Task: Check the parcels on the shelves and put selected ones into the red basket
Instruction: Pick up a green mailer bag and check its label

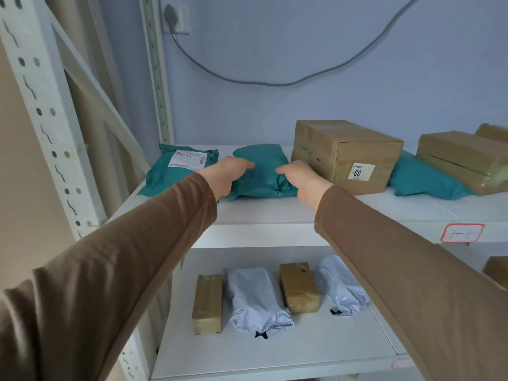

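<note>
From the head view, both hands are reaching to the upper shelf [275,213]. The left hand [228,171] and the right hand [298,174] are holding the sides of a teal parcel bag [261,171], fingers curling onto it. It is lying between another teal bag with a label [176,171] on the left and a big cardboard box [343,152] on the right. Small boxes and pale bags are lying on the lower shelf [275,350].

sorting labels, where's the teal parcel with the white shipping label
Head view: the labelled teal parcel lies at the upper shelf's left end, beside the teal parcel under both hands.
</note>
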